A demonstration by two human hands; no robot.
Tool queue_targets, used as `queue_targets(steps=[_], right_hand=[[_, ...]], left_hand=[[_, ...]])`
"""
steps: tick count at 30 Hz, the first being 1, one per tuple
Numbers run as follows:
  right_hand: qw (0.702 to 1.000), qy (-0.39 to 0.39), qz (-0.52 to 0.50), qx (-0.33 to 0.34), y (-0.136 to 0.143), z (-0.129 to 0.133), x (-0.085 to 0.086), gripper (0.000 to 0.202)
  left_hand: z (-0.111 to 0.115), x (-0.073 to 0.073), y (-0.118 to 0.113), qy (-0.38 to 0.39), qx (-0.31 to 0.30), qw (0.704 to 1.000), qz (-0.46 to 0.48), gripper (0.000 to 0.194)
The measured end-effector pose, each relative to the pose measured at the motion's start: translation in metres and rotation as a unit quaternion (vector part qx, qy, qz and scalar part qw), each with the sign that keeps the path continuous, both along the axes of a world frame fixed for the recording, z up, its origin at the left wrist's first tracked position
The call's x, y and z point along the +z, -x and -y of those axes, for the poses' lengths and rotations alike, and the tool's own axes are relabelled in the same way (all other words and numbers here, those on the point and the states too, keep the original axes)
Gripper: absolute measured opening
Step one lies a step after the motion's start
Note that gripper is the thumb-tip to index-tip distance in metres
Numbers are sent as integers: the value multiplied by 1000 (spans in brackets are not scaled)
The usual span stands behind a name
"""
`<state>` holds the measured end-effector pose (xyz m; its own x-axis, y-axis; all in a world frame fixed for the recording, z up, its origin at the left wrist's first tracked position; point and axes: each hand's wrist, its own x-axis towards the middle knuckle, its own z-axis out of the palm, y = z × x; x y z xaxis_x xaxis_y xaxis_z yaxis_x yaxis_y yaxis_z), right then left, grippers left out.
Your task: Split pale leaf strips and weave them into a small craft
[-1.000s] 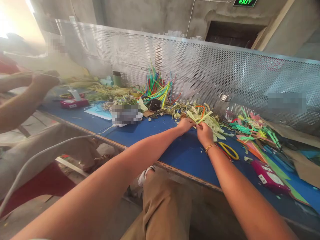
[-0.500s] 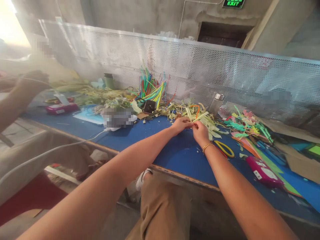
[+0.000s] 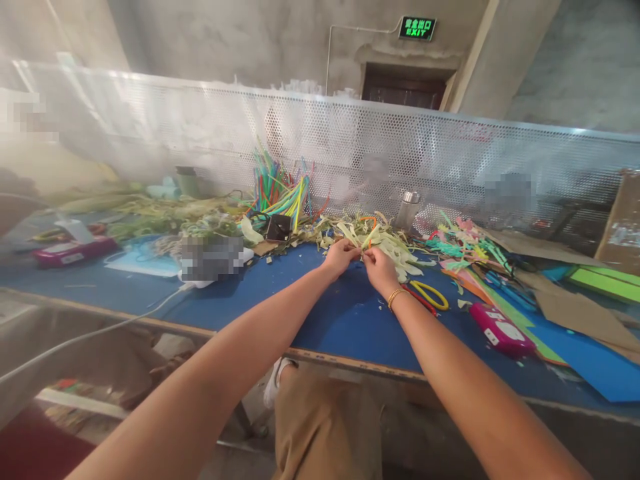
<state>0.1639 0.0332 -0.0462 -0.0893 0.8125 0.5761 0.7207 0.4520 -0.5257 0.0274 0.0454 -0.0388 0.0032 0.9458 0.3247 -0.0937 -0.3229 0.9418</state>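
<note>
My left hand (image 3: 342,258) and my right hand (image 3: 381,270) meet fingertip to fingertip above the blue table. Both are pinched on pale green husk strips (image 3: 356,235), which fan upward out of the fingers; the part inside the grip is hidden. A thin orange stem (image 3: 370,221) shows just behind the strips, and I cannot tell whether it is held. Beyond my fingers lies a heap of pale husks (image 3: 406,252). Close to my right wrist, a yellow loop handle (image 3: 431,295) lies beside a red one, apparently scissors.
Colourful stems (image 3: 283,183) stand bunched at the back near a dark box (image 3: 279,228). A glass bottle (image 3: 407,212) is by the perforated screen (image 3: 225,127). On the right are a magenta case (image 3: 501,330) and coloured sheets (image 3: 585,360). A white cable (image 3: 105,335) crosses the left edge.
The view has swung right, so the table's things sit further left. My hands remain pinched together, and the strips between them stand at a different angle.
</note>
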Motion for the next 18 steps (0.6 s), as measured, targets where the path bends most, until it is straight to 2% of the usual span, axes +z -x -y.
queue_targets(steps=[3, 6, 13, 16, 18], right_hand=[[1000, 5, 8, -8, -1, -1, -1, 17], [1000, 10, 22, -17, -2, -1, -1, 19], [1000, 7, 22, -17, -3, -1, 0, 20], [1000, -6, 10, -16, -4, -1, 0, 19], [1000, -11, 6, -17, -4, -2, 0, 17]], left_hand=[[-2, -2, 1, -8, 10, 1000, -15, 20], [-3, -2, 3, -8, -7, 999, -32, 22], [-4, -2, 3, 12, -6, 999, -38, 7], [-5, -2, 4, 7, 12, 999, -48, 8], [-6, -2, 6, -7, 45, 996, -80, 8]])
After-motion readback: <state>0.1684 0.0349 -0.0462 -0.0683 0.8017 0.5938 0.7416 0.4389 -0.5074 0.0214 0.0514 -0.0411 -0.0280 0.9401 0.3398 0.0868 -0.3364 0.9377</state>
